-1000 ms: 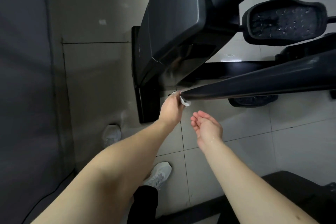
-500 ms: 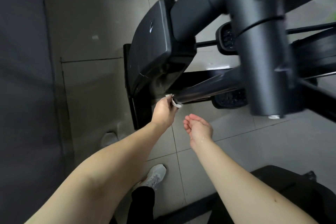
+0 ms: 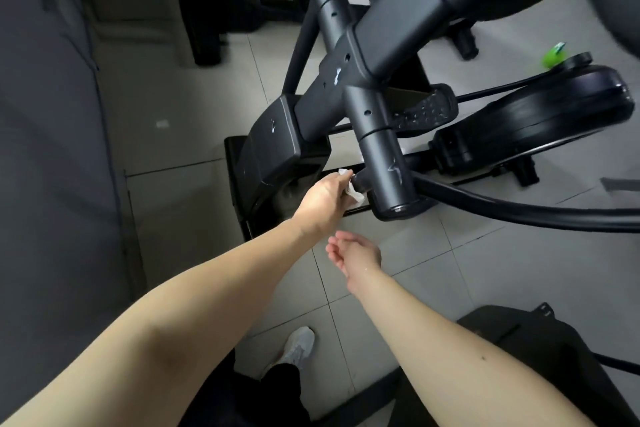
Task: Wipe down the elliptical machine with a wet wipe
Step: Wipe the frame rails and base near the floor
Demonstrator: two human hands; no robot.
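The black elliptical machine fills the upper middle of the head view, with a studded pedal and a flywheel housing to the right. My left hand grips a crumpled white wet wipe and holds it against the end of a black bar beside the thick lower tube. My right hand hovers just below, palm up, fingers relaxed, holding nothing.
A dark grey wall panel runs down the left. Other black equipment stands at the top, a black seat-like part at the lower right. A green object lies on the pale tiled floor. My white shoe is below.
The camera has tilted up, bringing more of the machine's frame into view. My left hand stays at the bar end with the wipe. My right hand stays open below it.
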